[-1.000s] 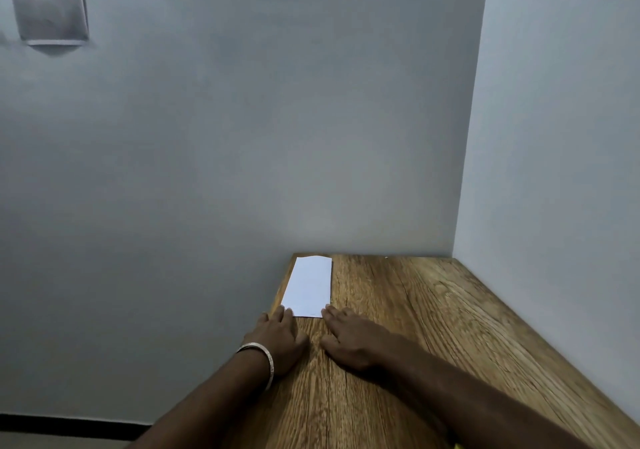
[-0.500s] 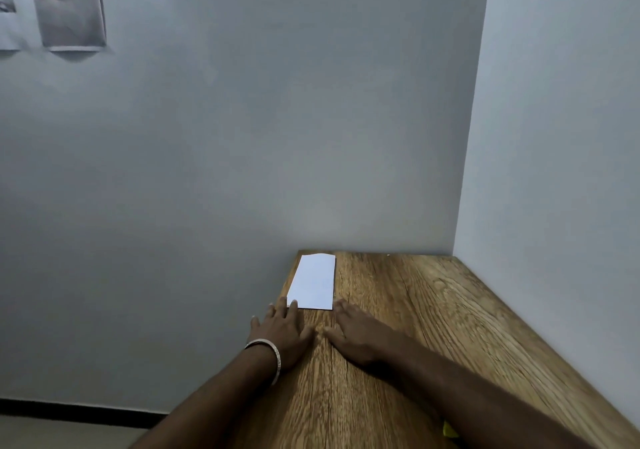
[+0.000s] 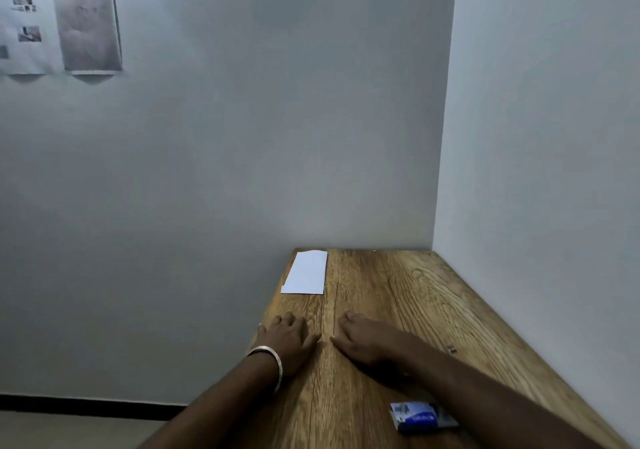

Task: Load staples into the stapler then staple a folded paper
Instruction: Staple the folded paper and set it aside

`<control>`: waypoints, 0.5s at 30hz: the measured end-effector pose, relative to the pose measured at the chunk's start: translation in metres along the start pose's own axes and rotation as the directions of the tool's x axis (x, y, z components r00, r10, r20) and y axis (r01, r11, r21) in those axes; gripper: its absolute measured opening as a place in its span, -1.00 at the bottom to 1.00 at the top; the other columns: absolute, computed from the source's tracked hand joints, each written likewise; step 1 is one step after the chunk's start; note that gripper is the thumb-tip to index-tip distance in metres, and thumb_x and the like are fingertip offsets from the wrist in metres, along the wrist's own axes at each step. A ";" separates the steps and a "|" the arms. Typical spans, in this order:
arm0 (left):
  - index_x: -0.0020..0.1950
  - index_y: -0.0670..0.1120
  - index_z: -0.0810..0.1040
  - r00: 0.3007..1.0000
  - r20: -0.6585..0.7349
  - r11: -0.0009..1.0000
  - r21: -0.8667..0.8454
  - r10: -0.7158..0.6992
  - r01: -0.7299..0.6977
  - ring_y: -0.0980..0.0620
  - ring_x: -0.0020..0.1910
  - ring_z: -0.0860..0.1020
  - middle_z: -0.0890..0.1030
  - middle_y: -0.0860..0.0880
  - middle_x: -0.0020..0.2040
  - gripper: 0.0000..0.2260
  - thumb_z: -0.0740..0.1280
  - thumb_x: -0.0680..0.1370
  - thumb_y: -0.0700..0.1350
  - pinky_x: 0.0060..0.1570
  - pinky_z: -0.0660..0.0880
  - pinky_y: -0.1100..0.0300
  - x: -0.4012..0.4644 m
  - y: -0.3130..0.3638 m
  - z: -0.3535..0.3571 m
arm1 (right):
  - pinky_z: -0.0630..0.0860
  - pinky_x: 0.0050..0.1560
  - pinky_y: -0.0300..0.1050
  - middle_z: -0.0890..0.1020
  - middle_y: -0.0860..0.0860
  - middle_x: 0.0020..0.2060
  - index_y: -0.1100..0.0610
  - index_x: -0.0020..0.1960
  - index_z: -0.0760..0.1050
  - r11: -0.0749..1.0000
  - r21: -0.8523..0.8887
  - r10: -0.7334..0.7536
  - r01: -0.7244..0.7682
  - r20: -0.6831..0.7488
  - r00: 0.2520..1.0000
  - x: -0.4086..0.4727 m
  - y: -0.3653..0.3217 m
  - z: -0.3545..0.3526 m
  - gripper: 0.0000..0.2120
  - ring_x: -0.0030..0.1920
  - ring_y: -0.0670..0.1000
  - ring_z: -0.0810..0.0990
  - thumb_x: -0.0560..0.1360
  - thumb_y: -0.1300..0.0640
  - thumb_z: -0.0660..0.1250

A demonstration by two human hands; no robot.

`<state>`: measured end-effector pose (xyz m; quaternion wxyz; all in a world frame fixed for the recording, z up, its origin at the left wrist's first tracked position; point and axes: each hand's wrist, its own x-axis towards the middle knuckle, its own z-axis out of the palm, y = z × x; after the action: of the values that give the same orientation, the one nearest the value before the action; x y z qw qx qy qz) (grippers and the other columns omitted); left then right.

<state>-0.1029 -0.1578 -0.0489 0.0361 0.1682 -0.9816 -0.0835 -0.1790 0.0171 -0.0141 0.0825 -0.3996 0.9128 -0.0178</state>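
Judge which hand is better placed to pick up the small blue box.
Right. The small blue box lies beside the right forearm, nearer the right hand; the left hand rests flat across the table.

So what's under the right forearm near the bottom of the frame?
A small blue-and-white box lies on the table, its right end covered by the right forearm. What its label says is too blurred to read. No stapler is visible anywhere in view.

One folded paper point(image 3: 305, 273), one box point(image 3: 421, 416) (blue), two hands.
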 end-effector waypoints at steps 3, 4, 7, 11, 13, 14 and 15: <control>0.37 0.01 0.37 0.999 0.000 0.999 0.013 0.039 -0.039 -0.08 0.39 0.35 0.39 -0.04 0.42 -0.48 -0.01 0.58 0.30 0.40 0.25 -0.19 -0.024 0.011 -0.001 | 0.28 0.47 0.13 0.29 0.17 0.53 0.16 0.51 0.27 0.999 0.028 -0.018 0.018 -0.024 1.000 -0.025 -0.002 0.000 -0.43 0.49 0.15 0.32 0.67 -0.19 -0.01; 0.32 0.01 0.40 0.998 -0.013 0.998 0.009 0.059 -0.059 -0.06 0.34 0.40 0.43 -0.04 0.37 -0.50 -0.01 0.58 0.29 0.36 0.31 -0.14 -0.032 0.014 -0.001 | 0.38 0.36 0.11 0.44 0.18 0.40 0.16 0.40 0.39 0.999 0.045 -0.029 0.031 -0.050 0.998 -0.032 -0.002 0.001 -0.48 0.35 0.14 0.46 0.67 -0.18 0.00; 0.19 -0.01 0.51 0.992 -0.070 0.993 -0.044 0.109 -0.112 0.00 0.12 0.52 0.56 -0.02 0.19 -0.56 0.01 0.61 0.23 0.18 0.46 0.02 -0.057 0.026 -0.005 | 0.46 0.00 -0.01 0.60 0.11 -0.04 0.11 0.03 0.52 0.990 0.113 -0.067 0.081 -0.120 0.990 -0.057 0.000 0.004 -0.58 -0.11 0.01 0.53 0.67 -0.16 0.03; 0.13 -0.03 0.61 0.978 -0.134 0.973 -0.149 0.157 -0.177 0.04 -0.02 0.56 0.63 0.00 0.08 -0.63 0.11 0.62 0.14 0.04 0.54 0.09 -0.088 0.042 -0.014 | 0.41 -0.20 -0.03 0.51 0.02 -0.30 0.08 -0.18 0.47 0.972 0.182 -0.105 0.151 -0.236 0.966 -0.092 0.002 0.006 -0.62 -0.31 -0.04 0.46 0.67 -0.09 0.09; 0.19 -0.05 0.61 0.973 -0.151 0.949 -0.241 0.172 -0.205 0.08 -0.04 0.56 0.64 0.00 0.11 -0.68 0.17 0.63 0.08 -0.03 0.50 0.20 -0.103 0.051 -0.015 | 0.42 -0.20 -0.05 0.52 -0.06 -0.32 0.00 -0.21 0.48 0.961 0.216 -0.103 0.175 -0.309 0.946 -0.111 0.003 0.010 -0.68 -0.31 -0.08 0.48 0.66 -0.05 0.14; 0.19 -0.06 0.60 0.972 -0.161 0.933 -0.291 0.172 -0.213 0.08 -0.05 0.55 0.65 0.00 0.11 -0.69 0.18 0.63 0.06 -0.04 0.49 0.21 -0.109 0.055 -0.015 | 0.45 -0.18 -0.09 0.58 -0.09 -0.26 -0.03 -0.16 0.54 0.958 0.226 -0.093 0.179 -0.346 0.934 -0.119 0.004 0.013 -0.73 -0.26 -0.10 0.52 0.65 -0.03 0.17; 0.18 -0.06 0.61 0.970 -0.172 0.915 -0.338 0.171 -0.221 0.07 -0.05 0.56 0.65 -0.01 0.10 -0.70 0.18 0.63 0.05 -0.04 0.50 0.19 -0.116 0.060 -0.014 | 0.49 -0.12 -0.11 0.64 -0.09 -0.16 0.00 -0.05 0.61 0.957 0.230 -0.078 0.178 -0.388 0.918 -0.127 0.005 0.017 -0.76 -0.18 -0.10 0.57 0.64 -0.02 0.20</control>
<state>-0.0114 -0.0652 -0.0292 0.1423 0.0650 -0.9573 -0.2431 -0.0949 0.1139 -0.0144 -0.0429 -0.4338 0.8730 -0.2188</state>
